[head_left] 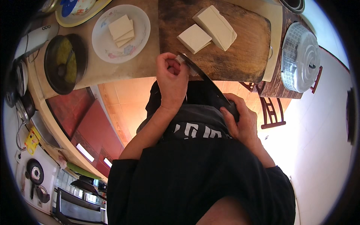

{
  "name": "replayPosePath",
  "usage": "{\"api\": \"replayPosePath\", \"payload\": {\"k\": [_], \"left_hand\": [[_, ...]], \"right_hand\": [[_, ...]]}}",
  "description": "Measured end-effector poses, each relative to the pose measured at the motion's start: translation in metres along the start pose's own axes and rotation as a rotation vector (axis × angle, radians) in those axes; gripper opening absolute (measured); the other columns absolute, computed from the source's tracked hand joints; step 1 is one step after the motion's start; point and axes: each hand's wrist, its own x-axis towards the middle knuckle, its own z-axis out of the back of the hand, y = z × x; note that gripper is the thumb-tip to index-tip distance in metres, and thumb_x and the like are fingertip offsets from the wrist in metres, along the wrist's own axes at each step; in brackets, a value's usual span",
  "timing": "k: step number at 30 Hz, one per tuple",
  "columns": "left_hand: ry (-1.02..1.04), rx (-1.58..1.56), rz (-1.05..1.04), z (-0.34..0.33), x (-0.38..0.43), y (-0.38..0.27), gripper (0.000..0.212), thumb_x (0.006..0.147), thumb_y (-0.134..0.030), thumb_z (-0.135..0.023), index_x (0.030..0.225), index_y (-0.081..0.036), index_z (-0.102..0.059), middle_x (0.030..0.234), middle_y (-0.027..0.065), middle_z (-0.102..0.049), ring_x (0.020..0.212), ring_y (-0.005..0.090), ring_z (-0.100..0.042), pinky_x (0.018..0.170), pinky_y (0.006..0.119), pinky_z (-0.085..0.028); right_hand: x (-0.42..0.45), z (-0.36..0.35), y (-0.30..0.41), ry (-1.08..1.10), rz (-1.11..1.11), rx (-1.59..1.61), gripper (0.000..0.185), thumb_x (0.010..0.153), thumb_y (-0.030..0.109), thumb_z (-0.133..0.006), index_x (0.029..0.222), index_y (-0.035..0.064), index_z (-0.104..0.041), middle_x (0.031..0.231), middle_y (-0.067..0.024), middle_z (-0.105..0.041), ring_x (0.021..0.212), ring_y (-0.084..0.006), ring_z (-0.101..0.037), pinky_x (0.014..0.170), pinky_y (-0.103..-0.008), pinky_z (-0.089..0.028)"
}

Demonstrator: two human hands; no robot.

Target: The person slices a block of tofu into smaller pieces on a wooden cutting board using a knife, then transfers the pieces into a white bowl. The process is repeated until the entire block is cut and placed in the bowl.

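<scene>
My right hand (244, 121) grips the dark handle of a kitchen knife (209, 81), whose blade slants up and left over the front edge of a wooden cutting board (239, 56). Near the blade's tip, the curled fingers of my left hand (173, 76) pinch a small whitish piece (180, 58) against the blade; whether it is tissue or food I cannot tell. Farther back on the board lie a large block of tofu (216, 26) and a smaller, square-cut stack of tofu (194, 38). To the left, a white floral plate (104, 46) holds several overlapping tofu slices (121, 30).
At left stands a dark bowl (80, 63) with yellowish-green contents and a spoon (62, 69). A yellow-rimmed dish (84, 20) sits behind it. On the right is a basket with a translucent lid (306, 56). A wooden chair (271, 112) stands below the table's right side.
</scene>
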Motion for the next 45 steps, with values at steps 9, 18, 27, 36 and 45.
{"api": "replayPosePath", "payload": {"k": [9, 18, 27, 36, 45], "left_hand": [[0.003, -0.042, 0.034, 0.000, -0.001, -0.002, 0.031, 0.086, 0.007, -0.062, 0.112, -0.002, -0.047, 0.082, 0.0024, -0.052, 0.068, 0.0068, -0.052, 0.061, 0.021, -0.045], [0.036, -0.059, 0.037, 0.003, -0.003, 0.003, 0.032, 0.088, 0.006, -0.060, 0.115, 0.000, -0.044, 0.087, 0.0056, -0.053, 0.072, 0.0099, -0.057, 0.062, 0.024, -0.051], [0.068, -0.361, -0.003, 0.022, -0.014, -0.012, 0.032, 0.097, 0.006, -0.052, 0.127, 0.000, -0.042, 0.115, 0.0102, -0.058, 0.100, 0.0154, -0.062, 0.077, 0.028, -0.057], [0.084, -0.434, 0.066, 0.039, 0.010, -0.006, 0.036, 0.096, 0.001, -0.060, 0.128, 0.001, -0.044, 0.121, 0.0109, -0.058, 0.101, 0.0167, -0.064, 0.085, 0.033, -0.059], [0.050, -0.415, 0.120, 0.072, 0.019, -0.029, 0.044, 0.094, 0.004, -0.059, 0.137, -0.001, -0.050, 0.122, 0.0105, -0.060, 0.107, 0.0193, -0.064, 0.087, 0.035, -0.059]], "right_hand": [[0.020, -0.002, 0.012, 0.066, -0.022, -0.029, 0.034, 0.093, 0.015, -0.069, 0.124, 0.0074, -0.056, 0.088, -0.0210, -0.070, 0.080, -0.0393, -0.071, 0.066, -0.0405, -0.053], [0.030, -0.059, -0.049, -0.069, 0.160, 0.025, 0.035, 0.091, 0.021, -0.071, 0.122, 0.0093, -0.059, 0.104, -0.0162, -0.070, 0.085, -0.0358, -0.070, 0.070, -0.0430, -0.055], [0.038, -0.036, -0.030, -0.072, 0.399, -0.176, 0.043, 0.085, 0.022, -0.077, 0.125, 0.0140, -0.062, 0.083, -0.0089, -0.064, 0.066, -0.0279, -0.065, 0.056, -0.0377, -0.051], [0.040, -0.016, 0.001, -0.072, 0.418, 0.009, 0.044, 0.083, 0.016, -0.079, 0.124, 0.0120, -0.064, 0.087, -0.0106, -0.068, 0.072, -0.0278, -0.068, 0.062, -0.0359, -0.053], [0.023, 0.012, -0.029, -0.342, 0.269, 0.214, 0.038, 0.086, 0.002, -0.073, 0.122, -0.0025, -0.062, 0.102, -0.0122, -0.068, 0.088, -0.0175, -0.064, 0.081, -0.0291, -0.051]]}}
